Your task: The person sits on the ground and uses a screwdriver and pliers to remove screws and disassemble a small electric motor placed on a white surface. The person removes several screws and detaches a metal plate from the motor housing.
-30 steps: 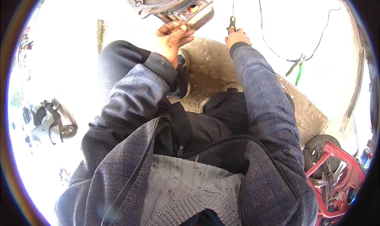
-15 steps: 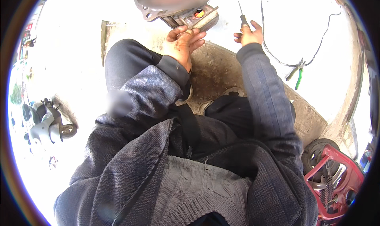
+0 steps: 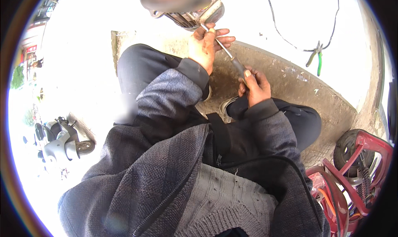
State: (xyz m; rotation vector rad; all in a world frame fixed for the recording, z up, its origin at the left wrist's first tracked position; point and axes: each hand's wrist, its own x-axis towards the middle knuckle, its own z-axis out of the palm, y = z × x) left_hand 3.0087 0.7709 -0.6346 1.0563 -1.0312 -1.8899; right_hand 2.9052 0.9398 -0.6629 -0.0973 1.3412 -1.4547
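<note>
My right hand point(image 3: 255, 85) grips the dark handle of a screwdriver point(image 3: 230, 56), whose thin shaft runs up and left to a grey metal machine part point(image 3: 182, 4) at the top of the view. My left hand point(image 3: 207, 44) rests against that part, fingers curled around the shaft near its tip. Both forearms are in grey-blue sleeves. The part is partly cut off by the picture's top edge and washed out by sunlight.
Green-handled pliers point(image 3: 315, 58) and a black cable point(image 3: 290, 34) lie on the bright ground at the upper right. A red plastic crate point(image 3: 360, 183) with tools and a small black wheel point(image 3: 346, 148) stand at the lower right. A parked scooter point(image 3: 58, 139) is at the left.
My right hand has drawn back toward my body and now holds the screwdriver slanted into the part; before, it held it upright farther away. The machine part sits higher in the picture.
</note>
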